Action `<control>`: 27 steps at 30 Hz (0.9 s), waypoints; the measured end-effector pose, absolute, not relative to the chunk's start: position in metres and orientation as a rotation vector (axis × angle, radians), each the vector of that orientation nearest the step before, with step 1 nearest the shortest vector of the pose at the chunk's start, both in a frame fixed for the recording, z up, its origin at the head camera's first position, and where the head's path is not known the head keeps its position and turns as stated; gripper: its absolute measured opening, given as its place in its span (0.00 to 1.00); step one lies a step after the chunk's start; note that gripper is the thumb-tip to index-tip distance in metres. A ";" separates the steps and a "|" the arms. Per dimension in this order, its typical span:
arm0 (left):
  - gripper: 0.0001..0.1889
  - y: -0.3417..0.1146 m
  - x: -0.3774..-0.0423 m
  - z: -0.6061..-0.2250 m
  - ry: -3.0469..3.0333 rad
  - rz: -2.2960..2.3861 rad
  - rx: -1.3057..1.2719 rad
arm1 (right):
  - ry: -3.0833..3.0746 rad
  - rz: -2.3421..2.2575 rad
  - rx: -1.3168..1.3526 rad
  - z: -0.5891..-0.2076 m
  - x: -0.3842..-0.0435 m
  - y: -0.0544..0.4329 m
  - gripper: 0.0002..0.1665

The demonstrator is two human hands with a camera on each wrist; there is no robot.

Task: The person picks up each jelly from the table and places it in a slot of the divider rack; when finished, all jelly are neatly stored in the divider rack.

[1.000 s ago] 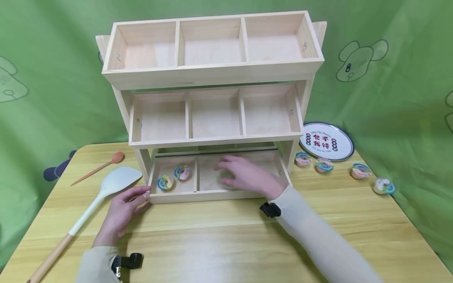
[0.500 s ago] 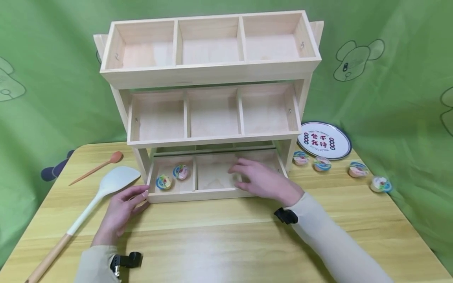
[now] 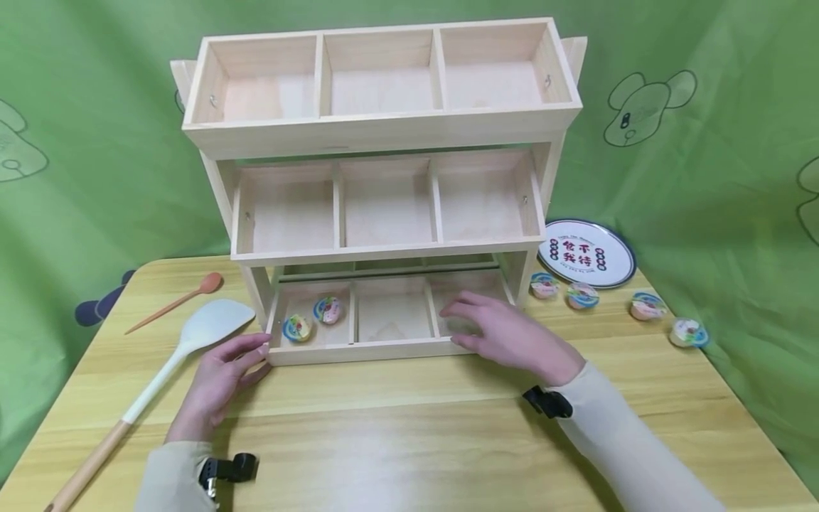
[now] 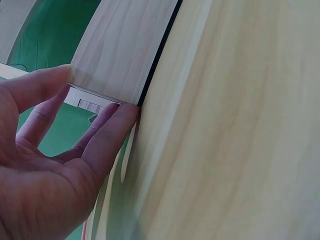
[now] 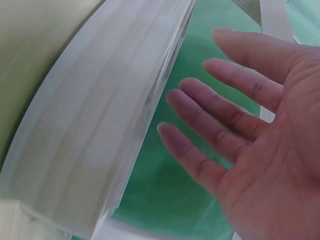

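A three-tier wooden shelf (image 3: pixel 377 135) stands on the table. Fingertips of my left hand (image 3: pixel 214 387) touch the left front corner of its bottom tray (image 3: pixel 384 350); up close in the left wrist view, thumb and fingers span the board's end (image 4: pixel 120 55). My right hand (image 3: pixel 505 331) hovers palm down over the tray's right compartment, fingers spread and nothing held, as the right wrist view also shows beside the front board (image 5: pixel 100 110). Two jelly cups, one yellowish (image 3: pixel 297 328) and one pink (image 3: pixel 328 310), lie in the left compartment. A divider (image 3: pixel 431 307) parts the middle and right compartments.
Several more jelly cups (image 3: pixel 582 296) lie on the table (image 3: pixel 409 441) right of the shelf, by an oval white plate (image 3: pixel 585 250) with a dark rim. At left lie a small orange-red spoon (image 3: pixel 210 283) and a white spatula (image 3: pixel 214 327) with a wooden handle.
My right hand has moved right, from above the middle compartment to above the right one, uncovering the divider between them. My left hand has stayed at the corner.
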State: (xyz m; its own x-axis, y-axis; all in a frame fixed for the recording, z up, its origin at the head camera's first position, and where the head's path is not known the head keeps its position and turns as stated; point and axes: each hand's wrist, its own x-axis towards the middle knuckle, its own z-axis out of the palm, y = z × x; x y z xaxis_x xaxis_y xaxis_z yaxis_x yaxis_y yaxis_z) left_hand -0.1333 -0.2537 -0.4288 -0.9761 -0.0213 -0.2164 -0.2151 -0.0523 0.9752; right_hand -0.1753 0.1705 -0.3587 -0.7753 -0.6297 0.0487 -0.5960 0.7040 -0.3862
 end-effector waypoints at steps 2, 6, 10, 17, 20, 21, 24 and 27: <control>0.19 -0.254 -0.133 -0.429 2.065 2.165 -0.263 | 2.829 -0.599 -0.997 -0.360 -0.174 0.176 0.25; 0.18 -0.255 -0.134 -0.430 2.060 2.174 -0.251 | 2.863 -0.624 -0.972 -0.360 -0.169 0.186 0.23; 0.18 -0.255 -0.133 -0.431 2.059 2.186 -0.237 | 2.900 -0.638 -0.953 -0.362 -0.165 0.197 0.22; 0.16 -0.255 -0.133 -0.431 2.036 2.205 -0.241 | 2.936 -0.663 -0.890 -0.361 -0.157 0.219 0.21; 0.15 -0.255 -0.133 -0.430 2.030 2.203 -0.246 | 2.952 -0.665 -0.849 -0.360 -0.154 0.229 0.20; 0.16 -0.255 -0.133 -0.430 2.030 2.200 -0.248 | 2.955 -0.667 -0.832 -0.359 -0.153 0.233 0.21; 0.17 -0.255 -0.133 -0.429 2.030 2.194 -0.250 | 2.969 -0.678 -0.796 -0.358 -0.152 0.245 0.21; 0.18 -0.254 -0.133 -0.429 2.029 2.190 -0.250 | 2.991 -0.691 -0.737 -0.358 -0.150 0.258 0.23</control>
